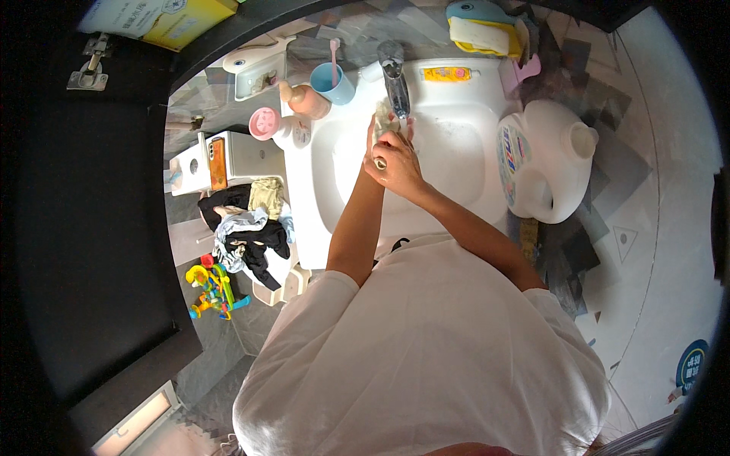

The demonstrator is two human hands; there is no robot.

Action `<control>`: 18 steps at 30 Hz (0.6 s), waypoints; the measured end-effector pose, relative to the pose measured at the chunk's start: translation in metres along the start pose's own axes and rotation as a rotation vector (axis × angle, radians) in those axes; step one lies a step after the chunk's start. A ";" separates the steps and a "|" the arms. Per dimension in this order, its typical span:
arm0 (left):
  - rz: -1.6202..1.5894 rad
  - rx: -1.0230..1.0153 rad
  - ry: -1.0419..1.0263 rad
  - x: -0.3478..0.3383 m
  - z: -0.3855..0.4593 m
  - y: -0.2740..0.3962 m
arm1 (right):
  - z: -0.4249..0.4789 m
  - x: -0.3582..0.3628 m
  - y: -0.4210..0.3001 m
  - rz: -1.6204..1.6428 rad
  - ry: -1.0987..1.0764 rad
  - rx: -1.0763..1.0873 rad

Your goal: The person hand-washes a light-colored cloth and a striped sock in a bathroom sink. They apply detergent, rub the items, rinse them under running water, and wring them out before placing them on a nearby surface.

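Over the white washbasin [456,154], just below the dark faucet [397,85], both my hands meet at a pale wet cloth [383,117]. My right hand [399,165] is curled in front, its fingers closed on the cloth's lower part; a ring-like pale loop shows at its fist. My left hand [373,134] lies behind and under the cloth, mostly hidden by the right hand, with some fingertips visible right of the cloth near the spout. Water appears to be at the fingertips.
Left rim: a blue cup [332,85] with a toothbrush, a pump bottle [308,101] and a pink-capped bottle [265,123]. Right: a large detergent jug [550,165]. A yellow tube [447,74] lies behind the basin. Clothes [251,228] are piled at left beside an open cabinet door [102,216].
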State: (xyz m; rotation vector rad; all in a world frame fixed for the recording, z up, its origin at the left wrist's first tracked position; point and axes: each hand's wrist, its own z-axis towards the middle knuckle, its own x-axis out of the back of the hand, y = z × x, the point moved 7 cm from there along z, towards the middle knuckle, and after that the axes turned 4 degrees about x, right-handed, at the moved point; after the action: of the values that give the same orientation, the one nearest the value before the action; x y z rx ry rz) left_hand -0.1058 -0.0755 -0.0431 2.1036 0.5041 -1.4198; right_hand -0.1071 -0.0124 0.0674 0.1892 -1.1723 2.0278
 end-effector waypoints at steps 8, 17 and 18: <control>0.067 0.194 -0.049 0.021 0.022 -0.027 | 0.001 0.002 0.077 -0.206 0.220 -0.526; 0.396 0.082 0.283 0.016 -0.009 -0.006 | -0.022 -0.017 0.165 -0.068 0.195 -1.108; 0.439 0.078 0.320 0.018 -0.013 -0.004 | -0.028 -0.023 0.177 0.007 0.142 -1.170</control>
State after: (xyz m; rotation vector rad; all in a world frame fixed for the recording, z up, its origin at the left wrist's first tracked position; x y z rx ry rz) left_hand -0.0915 -0.0642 -0.0563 2.3339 0.0893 -0.8752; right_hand -0.2051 -0.0518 -0.0789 -0.5231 -2.0243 1.0531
